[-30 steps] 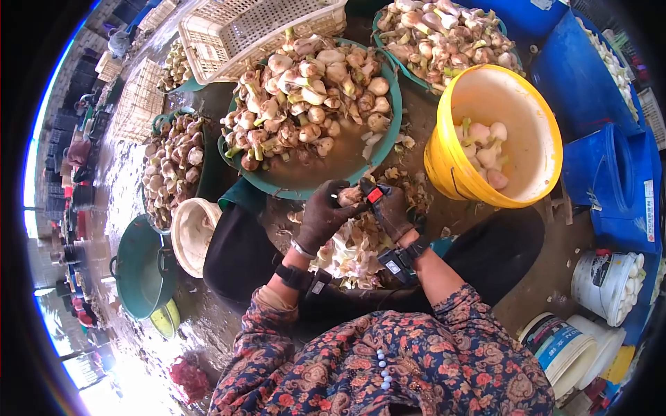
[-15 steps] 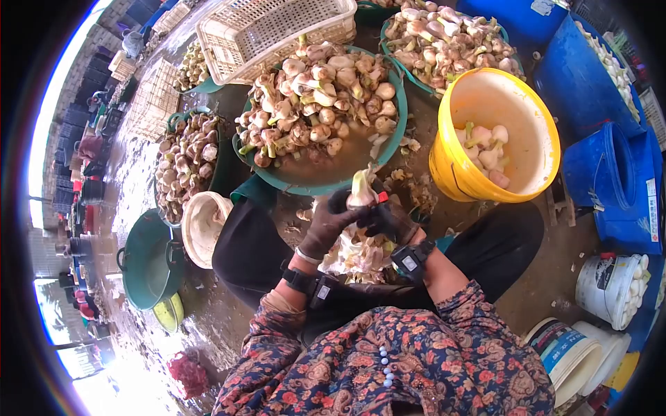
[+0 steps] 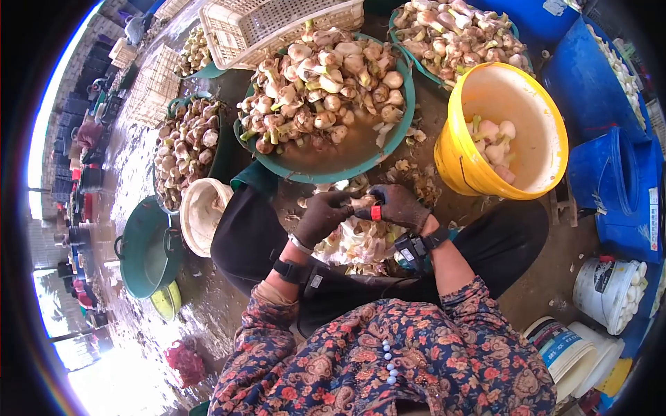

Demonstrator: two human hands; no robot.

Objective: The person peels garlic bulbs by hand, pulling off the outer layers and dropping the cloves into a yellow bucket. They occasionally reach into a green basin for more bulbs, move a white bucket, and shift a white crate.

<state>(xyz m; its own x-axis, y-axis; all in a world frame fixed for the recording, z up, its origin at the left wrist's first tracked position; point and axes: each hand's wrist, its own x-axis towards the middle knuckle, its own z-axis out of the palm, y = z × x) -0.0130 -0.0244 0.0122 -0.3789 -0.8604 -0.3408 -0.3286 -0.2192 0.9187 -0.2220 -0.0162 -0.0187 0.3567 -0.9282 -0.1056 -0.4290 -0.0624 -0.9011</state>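
Both hands wear dark gloves and meet over a pile of pale peelings (image 3: 357, 243) in my lap. My left hand (image 3: 322, 216) grips a pale bulb (image 3: 362, 203) between its fingers. My right hand (image 3: 399, 206) closes on a small peeler with a red part (image 3: 376, 212), pressed against the same bulb. A wide green basin (image 3: 406, 121) heaped with unpeeled bulbs stands just beyond my hands. To its right stands a yellow bucket (image 3: 458, 149) holding a few peeled bulbs.
A second green basin (image 3: 399, 31) of bulbs and a white crate (image 3: 277, 24) stand behind. A third basin (image 3: 182, 149), a white bowl (image 3: 198, 211) and an empty green basin (image 3: 146, 253) are left. Blue barrels (image 3: 610, 173) and white pails (image 3: 607, 291) crowd the right.
The bulb stood raised and upright between my hands half a second ago. Now both hands have lowered it and turned it flat, with the right hand over it.
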